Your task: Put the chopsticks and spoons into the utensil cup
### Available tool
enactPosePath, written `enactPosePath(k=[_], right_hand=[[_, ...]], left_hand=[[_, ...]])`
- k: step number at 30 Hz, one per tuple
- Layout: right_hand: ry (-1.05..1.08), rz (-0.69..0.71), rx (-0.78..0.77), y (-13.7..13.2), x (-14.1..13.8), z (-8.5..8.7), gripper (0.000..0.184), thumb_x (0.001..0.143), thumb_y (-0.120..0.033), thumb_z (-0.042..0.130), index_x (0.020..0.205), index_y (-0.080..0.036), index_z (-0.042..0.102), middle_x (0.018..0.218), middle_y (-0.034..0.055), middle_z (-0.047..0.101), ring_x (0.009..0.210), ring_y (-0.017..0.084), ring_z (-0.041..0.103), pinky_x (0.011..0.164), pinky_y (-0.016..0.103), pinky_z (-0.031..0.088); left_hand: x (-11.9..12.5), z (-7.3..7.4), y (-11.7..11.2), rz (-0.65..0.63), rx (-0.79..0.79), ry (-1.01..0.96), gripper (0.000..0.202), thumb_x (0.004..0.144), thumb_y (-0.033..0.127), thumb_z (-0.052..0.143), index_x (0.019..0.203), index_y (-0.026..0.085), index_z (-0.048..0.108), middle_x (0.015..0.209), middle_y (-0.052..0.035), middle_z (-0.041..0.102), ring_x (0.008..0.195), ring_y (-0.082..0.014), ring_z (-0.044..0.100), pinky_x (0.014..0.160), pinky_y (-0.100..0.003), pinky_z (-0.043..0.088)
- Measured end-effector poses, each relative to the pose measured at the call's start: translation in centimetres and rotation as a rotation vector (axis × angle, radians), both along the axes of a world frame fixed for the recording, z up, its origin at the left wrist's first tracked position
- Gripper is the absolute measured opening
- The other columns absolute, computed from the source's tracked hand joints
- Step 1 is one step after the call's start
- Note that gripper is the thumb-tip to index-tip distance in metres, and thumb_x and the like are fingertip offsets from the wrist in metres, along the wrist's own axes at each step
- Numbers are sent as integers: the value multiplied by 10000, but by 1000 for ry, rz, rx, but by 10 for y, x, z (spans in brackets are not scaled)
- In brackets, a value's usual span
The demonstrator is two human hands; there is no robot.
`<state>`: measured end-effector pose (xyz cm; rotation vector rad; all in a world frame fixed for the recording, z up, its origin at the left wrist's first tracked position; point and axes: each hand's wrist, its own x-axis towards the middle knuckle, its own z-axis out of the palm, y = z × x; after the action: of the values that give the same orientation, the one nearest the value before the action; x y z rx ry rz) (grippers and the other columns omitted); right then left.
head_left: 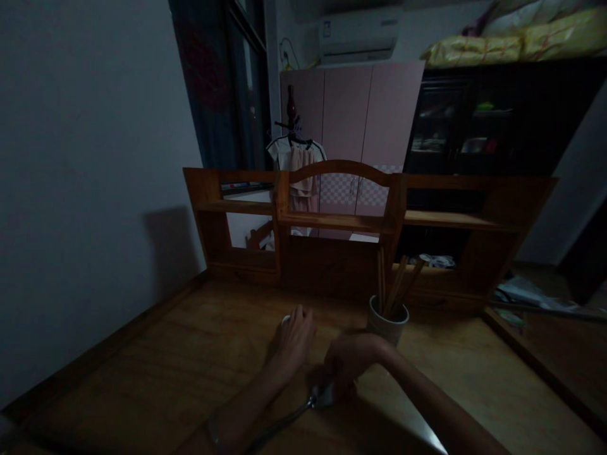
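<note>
My left hand (298, 333) rests low over the tabletop with its fingers curled down. A small white thing (285, 321) with a rounded edge peeks out beside its fingers; the rest is covered. To the right, my right hand (353, 357) is bent down at the wrist, its fingers mostly hidden underneath. It closes on the pale, shiny end of a long-handled metal utensil (313, 400), whose dark handle slants down to the lower left. Shadow hides what kind of utensil this is. Just behind my right hand stands a light cup (386, 325) holding several wooden chopsticks (396, 287).
The wooden desk (190, 354) has a low shelf unit (339, 221) along its back edge and a white wall (85, 189) on the left. Beyond are a pink wardrobe (348, 114), a dark cabinet (502, 126) and clothes on a stand (291, 110). The room is dim.
</note>
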<state>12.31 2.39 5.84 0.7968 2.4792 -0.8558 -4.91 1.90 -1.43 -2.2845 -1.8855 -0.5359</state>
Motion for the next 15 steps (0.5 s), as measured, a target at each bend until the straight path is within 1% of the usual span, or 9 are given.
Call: enactPosePath(k=[2, 3, 4, 6, 8, 11, 13, 14, 15], right_hand=[[107, -28, -26, 0, 1, 0, 175, 736, -315, 712, 821, -163, 719, 670, -26, 677, 573, 107, 604, 499, 168, 390], [159, -55, -17, -1, 3, 5, 144, 758, -285, 684, 814, -157, 719, 669, -22, 680, 566, 103, 606, 496, 164, 390], [210, -85, 18, -2, 6, 13, 131, 771, -264, 665, 807, -151, 721, 667, -16, 684, 562, 103, 609, 493, 163, 389], [320, -148, 130, -4, 15, 40, 137, 788, -250, 641, 798, -147, 730, 658, 0, 692, 558, 110, 617, 495, 169, 395], [473, -190, 249, -8, 27, 78, 121, 759, -256, 687, 803, -158, 743, 713, 15, 712, 637, 131, 642, 540, 178, 424], [732, -367, 243, -15, 53, 135, 236, 837, -359, 621, 873, -159, 741, 743, 37, 721, 622, 141, 655, 562, 206, 485], [893, -447, 258, -21, 75, 160, 287, 831, -410, 634, 940, -162, 729, 836, 59, 732, 656, 160, 673, 600, 246, 526], [968, -492, 303, -23, 86, 167, 285, 831, -413, 638, 954, -172, 727, 867, 62, 732, 688, 169, 680, 640, 269, 541], [1051, -549, 373, -26, 97, 171, 268, 818, -413, 656, 935, -184, 730, 858, 59, 733, 697, 178, 684, 652, 284, 549]], left_hand=[[2, 3, -2, 9, 6, -1, 262, 928, 250, 437, 1160, 177, 536, 1141, -110, 534, 1043, -234, 523, 867, -337, 435], [3, 5, -3, 15, 12, 1, 277, 930, 253, 430, 1176, 175, 532, 1157, -116, 532, 1064, -240, 516, 876, -344, 434], [5, 8, -4, 28, 17, 1, 290, 932, 262, 426, 1187, 170, 529, 1174, -125, 528, 1086, -250, 505, 885, -354, 433], [9, 15, -7, 48, 37, -14, 304, 938, 285, 413, 1197, 169, 525, 1208, -134, 514, 1127, -262, 480, 909, -370, 427], [13, 24, -9, 52, 53, -50, 280, 941, 291, 407, 1161, 182, 541, 1215, -125, 507, 1141, -260, 464, 923, -376, 422], [17, 37, -12, 18, 80, -105, 221, 938, 259, 409, 1079, 200, 569, 1167, -95, 517, 1128, -243, 455, 938, -373, 416], [19, 43, -14, -26, 114, -130, 199, 936, 236, 413, 1043, 206, 579, 1130, -82, 523, 1111, -232, 455, 963, -377, 401], [20, 45, -15, -55, 134, -143, 196, 938, 225, 411, 1034, 209, 581, 1117, -77, 524, 1097, -226, 459, 972, -377, 396], [21, 46, -16, -81, 154, -155, 193, 938, 216, 411, 1026, 213, 583, 1108, -73, 525, 1080, -221, 464, 976, -376, 395]])
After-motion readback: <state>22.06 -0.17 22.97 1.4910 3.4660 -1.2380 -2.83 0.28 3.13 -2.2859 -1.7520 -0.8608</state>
